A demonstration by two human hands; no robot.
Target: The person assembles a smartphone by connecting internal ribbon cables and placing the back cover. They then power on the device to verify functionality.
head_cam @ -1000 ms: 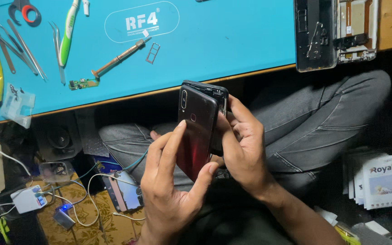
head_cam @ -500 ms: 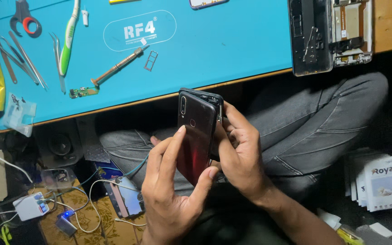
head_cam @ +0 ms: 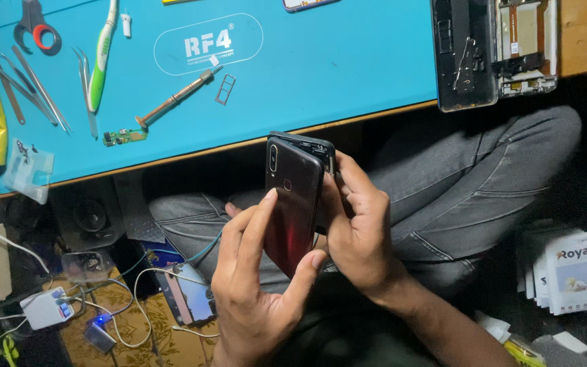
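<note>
Dark red glossy smartphone (head_cam: 292,204) with a black frame is standing almost upright over the person's lap, just below the blue work mat (head_cam: 348,75), its long axis running top to bottom and its back cover lifting off at the upper edge. Left hand (head_cam: 256,285) is clasping it from below, fingers lying flat on the red back; right hand (head_cam: 358,234) is gripping its right edge, equally near. Behind, a brass-handled screwdriver (head_cam: 174,98) is lying on the mat.
</note>
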